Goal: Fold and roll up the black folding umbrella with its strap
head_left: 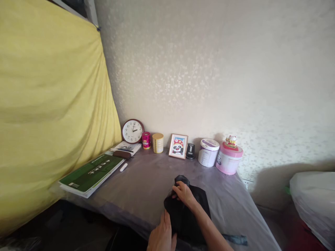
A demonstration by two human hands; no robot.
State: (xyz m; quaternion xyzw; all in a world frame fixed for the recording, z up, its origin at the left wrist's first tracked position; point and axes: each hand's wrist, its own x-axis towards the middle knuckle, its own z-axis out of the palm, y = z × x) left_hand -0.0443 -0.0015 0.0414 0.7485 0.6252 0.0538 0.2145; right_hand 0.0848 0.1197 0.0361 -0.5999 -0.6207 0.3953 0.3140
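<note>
A limp black piece, cloth or thin plastic (195, 209), lies bunched and partly folded at the front of the table. My right hand (183, 193) is closed at its far end, fingers curled on the crumpled black material. Against its near left edge rests my left hand (162, 232), fingers stretched out and thumb apart. My right forearm covers part of the black piece. Just right of that forearm lies a narrow dark bluish strip (237, 240).
Along the wall stand a clock (133, 131), a pink tin (146, 141), a yellow can (158, 143), a panda picture frame (178, 146), a black stand (191, 152) and two tubs (208, 155), one topped by a figurine (231, 141). Green book (91, 172) lies left, beside a yellow curtain (52, 104).
</note>
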